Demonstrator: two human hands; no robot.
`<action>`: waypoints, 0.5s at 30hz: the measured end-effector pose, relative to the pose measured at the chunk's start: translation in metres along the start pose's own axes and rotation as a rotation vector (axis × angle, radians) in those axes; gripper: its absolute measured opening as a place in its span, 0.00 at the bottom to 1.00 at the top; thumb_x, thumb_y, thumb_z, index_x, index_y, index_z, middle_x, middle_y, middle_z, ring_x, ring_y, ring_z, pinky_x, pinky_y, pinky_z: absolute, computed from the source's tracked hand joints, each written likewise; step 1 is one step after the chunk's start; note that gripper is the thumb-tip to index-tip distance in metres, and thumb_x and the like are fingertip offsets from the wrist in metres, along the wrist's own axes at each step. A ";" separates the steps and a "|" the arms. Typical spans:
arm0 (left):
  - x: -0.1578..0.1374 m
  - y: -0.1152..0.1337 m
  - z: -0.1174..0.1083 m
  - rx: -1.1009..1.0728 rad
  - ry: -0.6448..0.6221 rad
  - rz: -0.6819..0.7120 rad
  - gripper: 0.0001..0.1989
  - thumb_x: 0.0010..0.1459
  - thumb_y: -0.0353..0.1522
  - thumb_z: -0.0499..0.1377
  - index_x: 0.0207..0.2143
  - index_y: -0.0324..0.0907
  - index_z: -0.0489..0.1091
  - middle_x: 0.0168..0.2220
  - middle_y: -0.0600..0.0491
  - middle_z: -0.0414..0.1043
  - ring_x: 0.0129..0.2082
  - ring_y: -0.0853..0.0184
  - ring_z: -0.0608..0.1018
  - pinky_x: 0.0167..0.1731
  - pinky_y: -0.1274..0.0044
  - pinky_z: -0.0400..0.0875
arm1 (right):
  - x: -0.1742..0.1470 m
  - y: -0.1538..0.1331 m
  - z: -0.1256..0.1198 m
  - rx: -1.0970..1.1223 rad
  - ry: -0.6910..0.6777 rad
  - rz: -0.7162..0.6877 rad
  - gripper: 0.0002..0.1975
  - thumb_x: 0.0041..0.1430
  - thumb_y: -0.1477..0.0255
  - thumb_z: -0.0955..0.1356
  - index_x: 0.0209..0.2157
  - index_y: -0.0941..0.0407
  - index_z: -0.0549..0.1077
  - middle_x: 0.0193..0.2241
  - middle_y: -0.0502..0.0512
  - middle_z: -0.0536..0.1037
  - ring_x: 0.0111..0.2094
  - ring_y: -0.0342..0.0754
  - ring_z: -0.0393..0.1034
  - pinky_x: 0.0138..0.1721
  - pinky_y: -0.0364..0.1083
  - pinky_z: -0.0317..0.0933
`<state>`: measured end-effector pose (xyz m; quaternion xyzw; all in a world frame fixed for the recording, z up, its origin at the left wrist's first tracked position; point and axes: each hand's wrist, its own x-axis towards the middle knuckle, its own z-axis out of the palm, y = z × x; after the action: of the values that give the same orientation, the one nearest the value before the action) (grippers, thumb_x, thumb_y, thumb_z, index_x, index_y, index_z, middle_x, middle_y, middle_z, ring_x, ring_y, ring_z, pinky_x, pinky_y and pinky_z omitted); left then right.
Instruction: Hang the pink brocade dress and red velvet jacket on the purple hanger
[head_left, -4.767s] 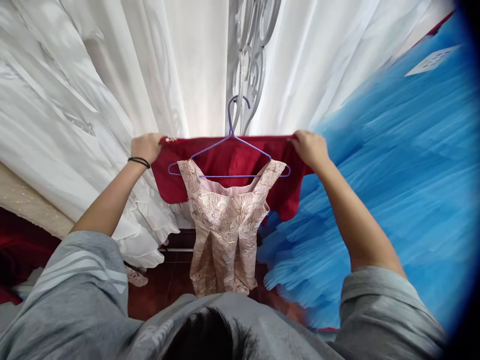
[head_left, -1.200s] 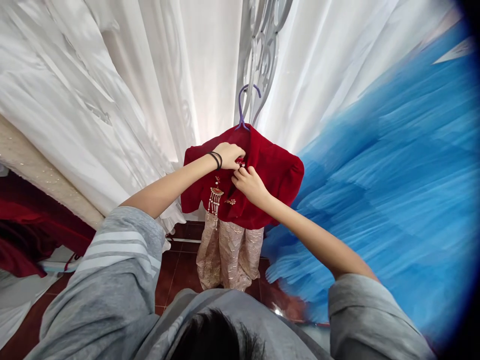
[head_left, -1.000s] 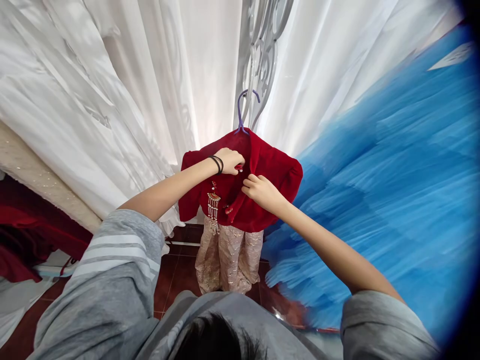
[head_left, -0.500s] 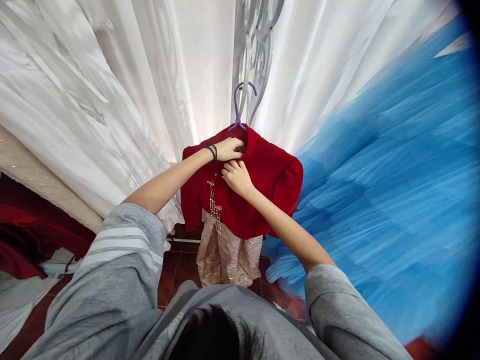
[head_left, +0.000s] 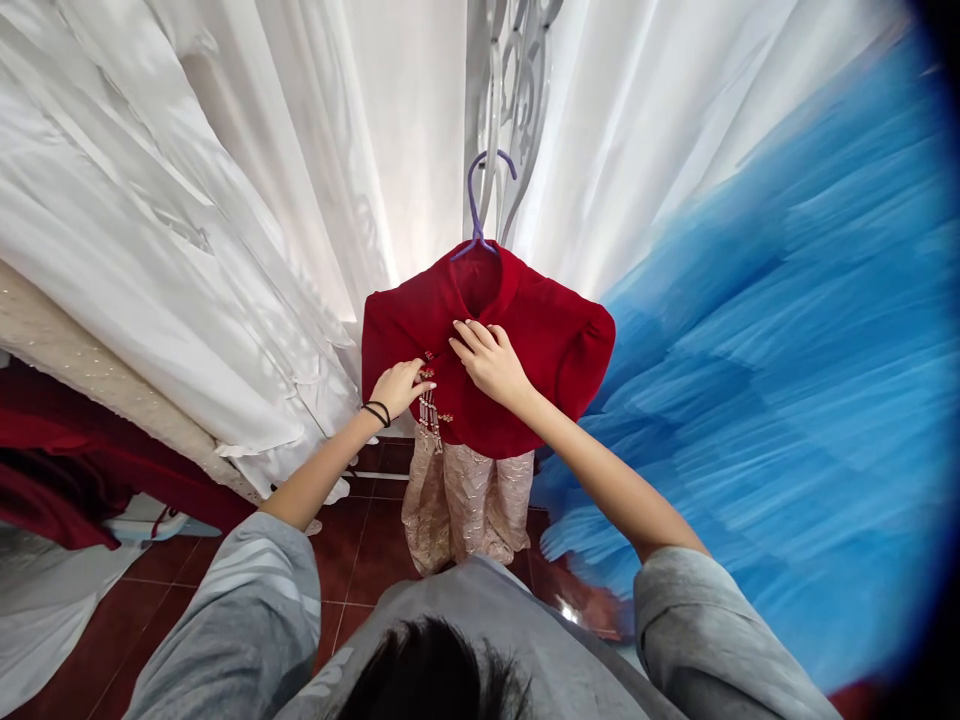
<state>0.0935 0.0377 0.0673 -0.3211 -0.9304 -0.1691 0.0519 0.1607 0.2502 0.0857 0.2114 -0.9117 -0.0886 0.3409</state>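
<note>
A red velvet jacket [head_left: 562,325] with a stand-up collar hangs on a purple hanger [head_left: 474,205]. Beaded tassels [head_left: 430,420] and small ornaments run down its front, left of the middle. At the ornaments, my left hand [head_left: 397,390] is closed on the jacket's front edge, thumb and fingertips together around it; a black band circles that wrist. Just below the collar, my right hand [head_left: 491,365] lies on the jacket front with its fingers stretched out and slightly apart. Beneath the jacket hangs a shiny pale pink skirt [head_left: 480,500].
The hanger hooks onto a white scrolled metal frame [head_left: 514,110]. White dresses [head_left: 240,250] fill the left side, beside a beige glittery garment [head_left: 112,370] and dark red cloth [head_left: 112,440]. A wide blue tulle skirt [head_left: 765,380] spreads on the right. Red tiles [head_left: 341,560] cover the floor.
My left hand has come out of the collar opening and moved down to the beaded ornaments. My right hand stays below the collar, its fingers now straighter. The collar opening shows fully.
</note>
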 end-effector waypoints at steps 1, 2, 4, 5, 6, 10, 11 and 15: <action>0.002 -0.001 -0.003 -0.029 0.010 0.004 0.10 0.64 0.39 0.57 0.36 0.42 0.71 0.36 0.49 0.76 0.38 0.59 0.77 0.37 0.72 0.68 | -0.004 0.001 -0.002 -0.002 0.015 0.016 0.23 0.67 0.79 0.57 0.61 0.60 0.68 0.66 0.64 0.62 0.66 0.57 0.55 0.61 0.57 0.52; 0.004 -0.002 -0.009 -0.062 0.056 0.010 0.11 0.65 0.39 0.55 0.34 0.43 0.71 0.34 0.50 0.76 0.36 0.61 0.77 0.36 0.73 0.67 | -0.009 0.003 -0.006 -0.001 0.037 0.042 0.24 0.67 0.77 0.57 0.62 0.59 0.66 0.67 0.63 0.61 0.66 0.57 0.55 0.62 0.57 0.51; 0.012 -0.001 -0.026 -0.107 0.221 0.016 0.12 0.65 0.40 0.53 0.35 0.43 0.73 0.34 0.50 0.76 0.35 0.62 0.76 0.35 0.74 0.66 | -0.020 0.007 -0.015 0.003 0.092 0.137 0.25 0.68 0.74 0.58 0.64 0.56 0.64 0.67 0.62 0.61 0.66 0.57 0.54 0.63 0.58 0.49; 0.017 -0.001 -0.033 -0.107 0.296 0.011 0.12 0.65 0.39 0.54 0.36 0.43 0.73 0.35 0.50 0.76 0.35 0.62 0.76 0.36 0.74 0.66 | -0.026 0.011 -0.020 0.002 0.122 0.211 0.25 0.68 0.72 0.58 0.64 0.55 0.64 0.67 0.62 0.61 0.66 0.58 0.54 0.64 0.59 0.48; 0.021 0.000 -0.039 -0.091 0.332 -0.005 0.12 0.64 0.39 0.54 0.37 0.43 0.74 0.35 0.50 0.75 0.35 0.62 0.76 0.36 0.74 0.67 | -0.032 0.016 -0.026 -0.003 0.152 0.300 0.25 0.68 0.70 0.59 0.64 0.55 0.64 0.67 0.64 0.62 0.66 0.59 0.54 0.63 0.61 0.48; 0.033 -0.006 -0.045 -0.029 0.208 -0.055 0.12 0.62 0.41 0.57 0.34 0.43 0.74 0.34 0.48 0.75 0.36 0.60 0.76 0.37 0.72 0.69 | -0.055 0.048 -0.042 -0.042 0.226 0.644 0.28 0.66 0.63 0.59 0.65 0.57 0.62 0.67 0.69 0.58 0.66 0.66 0.52 0.62 0.66 0.47; 0.035 -0.011 -0.046 -0.038 0.213 -0.026 0.14 0.61 0.43 0.57 0.37 0.43 0.74 0.36 0.48 0.75 0.38 0.59 0.76 0.39 0.71 0.70 | -0.060 0.057 -0.044 -0.038 0.233 0.689 0.29 0.66 0.61 0.60 0.65 0.58 0.62 0.67 0.70 0.58 0.66 0.66 0.52 0.62 0.67 0.48; 0.047 -0.039 -0.060 -0.102 0.517 0.117 0.29 0.60 0.51 0.57 0.56 0.42 0.68 0.56 0.41 0.70 0.57 0.53 0.70 0.58 0.64 0.65 | -0.074 0.084 -0.049 0.063 0.253 0.724 0.30 0.65 0.58 0.60 0.64 0.56 0.62 0.62 0.68 0.66 0.60 0.63 0.59 0.60 0.64 0.54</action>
<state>0.0320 0.0156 0.1226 -0.3225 -0.8565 -0.2888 0.2811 0.2157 0.3575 0.1049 -0.1044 -0.8803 0.0923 0.4535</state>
